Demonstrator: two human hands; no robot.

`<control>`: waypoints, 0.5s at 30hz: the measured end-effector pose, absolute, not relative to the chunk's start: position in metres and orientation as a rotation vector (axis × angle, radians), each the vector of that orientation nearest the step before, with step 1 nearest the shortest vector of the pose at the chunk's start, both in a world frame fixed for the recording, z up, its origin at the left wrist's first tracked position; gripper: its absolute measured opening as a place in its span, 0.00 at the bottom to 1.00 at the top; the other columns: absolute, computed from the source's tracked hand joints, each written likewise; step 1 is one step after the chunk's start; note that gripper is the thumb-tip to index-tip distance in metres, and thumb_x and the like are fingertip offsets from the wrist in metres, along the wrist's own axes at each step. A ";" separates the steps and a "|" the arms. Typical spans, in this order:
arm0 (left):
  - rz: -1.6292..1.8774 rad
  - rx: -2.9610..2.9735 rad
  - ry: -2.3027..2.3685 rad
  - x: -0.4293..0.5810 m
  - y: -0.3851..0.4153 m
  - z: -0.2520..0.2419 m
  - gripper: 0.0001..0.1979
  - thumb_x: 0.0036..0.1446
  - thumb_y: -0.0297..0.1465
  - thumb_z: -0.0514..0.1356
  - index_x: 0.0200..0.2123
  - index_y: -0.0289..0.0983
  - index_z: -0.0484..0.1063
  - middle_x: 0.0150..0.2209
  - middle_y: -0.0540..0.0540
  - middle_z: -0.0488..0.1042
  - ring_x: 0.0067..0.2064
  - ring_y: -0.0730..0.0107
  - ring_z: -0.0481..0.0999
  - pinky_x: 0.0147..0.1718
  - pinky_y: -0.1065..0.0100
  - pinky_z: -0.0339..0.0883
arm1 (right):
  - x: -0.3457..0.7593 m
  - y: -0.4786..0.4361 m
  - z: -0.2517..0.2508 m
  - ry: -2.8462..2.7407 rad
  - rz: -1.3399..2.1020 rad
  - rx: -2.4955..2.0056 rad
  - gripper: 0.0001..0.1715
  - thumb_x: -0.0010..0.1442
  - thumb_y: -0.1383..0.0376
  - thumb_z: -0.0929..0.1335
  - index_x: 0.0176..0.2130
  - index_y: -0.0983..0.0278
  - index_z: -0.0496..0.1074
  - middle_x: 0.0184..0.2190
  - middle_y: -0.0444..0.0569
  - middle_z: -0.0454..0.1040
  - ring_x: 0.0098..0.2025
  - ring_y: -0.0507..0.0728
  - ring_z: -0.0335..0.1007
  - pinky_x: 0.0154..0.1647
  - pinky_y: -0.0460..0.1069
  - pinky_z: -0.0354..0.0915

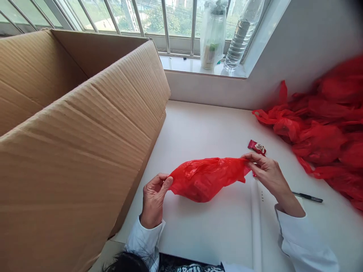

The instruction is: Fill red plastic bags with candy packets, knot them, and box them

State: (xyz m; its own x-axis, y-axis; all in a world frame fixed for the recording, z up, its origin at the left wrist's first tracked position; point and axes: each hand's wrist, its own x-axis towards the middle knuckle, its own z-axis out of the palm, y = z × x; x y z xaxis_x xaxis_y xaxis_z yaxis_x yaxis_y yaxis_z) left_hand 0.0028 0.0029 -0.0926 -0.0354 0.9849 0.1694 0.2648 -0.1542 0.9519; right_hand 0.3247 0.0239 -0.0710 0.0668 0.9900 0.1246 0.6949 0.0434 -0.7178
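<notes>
A red plastic bag (208, 179) is stretched sideways between my two hands above the white table. It bulges at the middle, and what lies inside cannot be made out. My left hand (154, 196) pinches its left end between thumb and fingers. At the other end, my right hand (262, 170) grips a gathered corner. Just behind the right fingers lies a small dark red packet (257, 147) with pale print. Another bit of red shows under that hand, mostly hidden.
A large open cardboard box (85, 162) fills the left side. Many red plastic bags (326, 132) are heaped at right. A black pen (309, 197) lies by my right forearm. On the windowsill stand a water bottle (241, 41) and a bagged container (211, 41).
</notes>
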 end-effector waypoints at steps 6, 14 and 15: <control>1.121 1.750 1.392 0.012 -0.011 -0.058 0.28 0.49 0.36 0.67 0.54 0.40 0.66 0.53 0.42 0.69 0.55 0.56 0.67 0.54 0.57 0.63 | 0.306 0.004 -0.030 -2.109 0.600 -1.401 0.32 0.58 0.63 0.67 0.60 0.54 0.60 0.59 0.50 0.64 0.58 0.62 0.62 0.54 0.58 0.65; 0.968 2.223 1.107 0.026 -0.005 -0.038 0.06 0.60 0.27 0.57 0.38 0.42 0.74 0.32 0.51 0.76 0.36 0.69 0.73 0.38 0.66 0.67 | 0.248 -0.004 -0.023 -2.187 0.765 -1.366 0.06 0.63 0.66 0.65 0.40 0.60 0.71 0.33 0.44 0.74 0.34 0.53 0.69 0.35 0.49 0.64; 1.061 2.057 1.131 0.023 -0.005 -0.042 0.06 0.60 0.28 0.58 0.37 0.42 0.74 0.32 0.50 0.76 0.36 0.69 0.73 0.37 0.68 0.68 | 0.248 -0.008 -0.024 -2.048 0.797 -1.378 0.04 0.63 0.66 0.65 0.38 0.60 0.70 0.32 0.43 0.74 0.33 0.52 0.68 0.33 0.47 0.63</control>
State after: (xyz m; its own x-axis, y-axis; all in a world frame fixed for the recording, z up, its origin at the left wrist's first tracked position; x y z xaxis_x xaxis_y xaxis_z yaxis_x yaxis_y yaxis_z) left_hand 0.0235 -0.0052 -0.0425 0.3317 0.8673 0.3711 0.4264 -0.4888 0.7611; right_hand 0.2479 -0.0079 -0.0240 -0.3302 0.9376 0.1086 0.6177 0.3016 -0.7263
